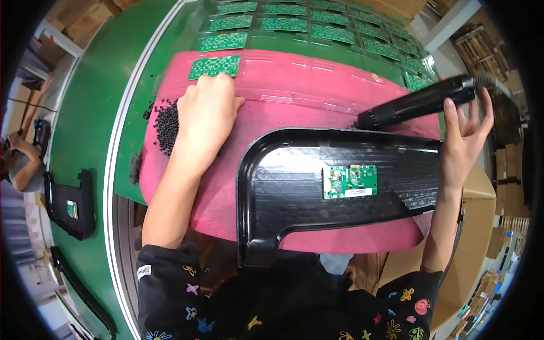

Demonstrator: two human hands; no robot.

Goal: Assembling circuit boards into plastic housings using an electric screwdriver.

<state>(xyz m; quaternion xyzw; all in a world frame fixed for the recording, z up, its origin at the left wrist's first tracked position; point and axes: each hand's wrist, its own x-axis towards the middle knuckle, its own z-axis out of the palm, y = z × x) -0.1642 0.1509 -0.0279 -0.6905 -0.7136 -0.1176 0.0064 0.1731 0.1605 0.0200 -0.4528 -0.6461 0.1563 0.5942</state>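
My left hand point(208, 105) is closed, its curled fingers at the near edge of a green circuit board point(214, 67) in the clear plastic tray point(294, 96); the fingertips are hidden. Beside that wrist lies a heap of small black screws point(167, 127). At the right, my right hand point(466, 133) holds the rear end of a black electric screwdriver point(416, 105) loosely, thumb across its side, other fingers partly behind it. The tool slants down left to the far rim of a black plastic housing point(294, 198). Inside this housing lies another green circuit board point(349, 181).
Under the housing is a pink mat point(340, 241) on a green table point(127, 56). More circuit boards point(283, 24) fill the tray in rows. At the left are another black housing point(68, 212) and a person's arm point(25, 164). A cardboard box point(470, 238) stands at right.
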